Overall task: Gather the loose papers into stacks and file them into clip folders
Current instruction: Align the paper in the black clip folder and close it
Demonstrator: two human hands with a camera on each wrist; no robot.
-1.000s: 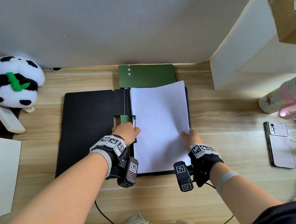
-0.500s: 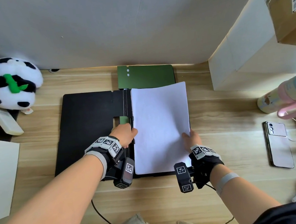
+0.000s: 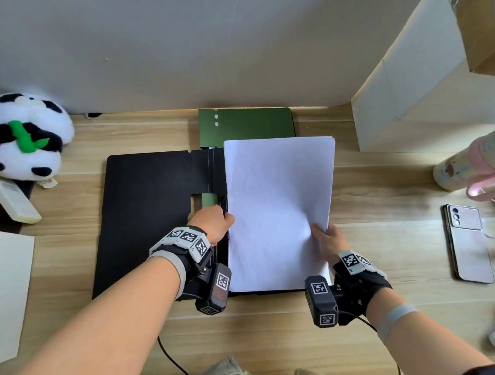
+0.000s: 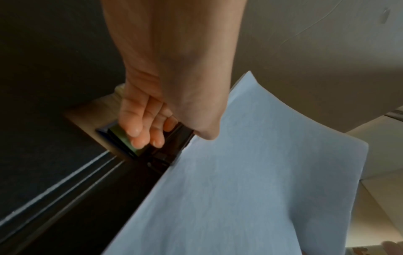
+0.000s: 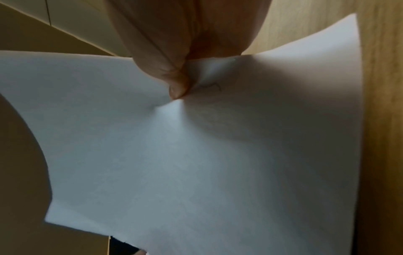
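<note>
I am holding a stack of white paper (image 3: 279,211) over the right half of an open black folder (image 3: 151,215) that is lying flat on the wooden desk (image 3: 254,324). My right hand (image 3: 329,239) is pinching the stack near its right edge, close to the bottom corner, with my thumb on top and my other fingers hidden under the sheets. In the right wrist view my thumb (image 5: 177,86) is pressing a little dent into the paper, and the sheets are bending up around it. My left hand (image 3: 213,223) is sitting at the middle of the folder, just beside the left edge of the paper. Its fingers (image 4: 139,131) are curling down onto the clip (image 4: 161,151), and a green piece is showing under my fingertips. I cannot tell if the clip is up or down. The left edge of the stack is lying right next to the clip, and my left thumb is touching the paper there. A green folder (image 3: 245,123) is lying behind the black one, partly under the top of the paper. A toy panda (image 3: 24,134) is sitting far off on the left, and a phone (image 3: 469,243) is lying on the right.
</note>
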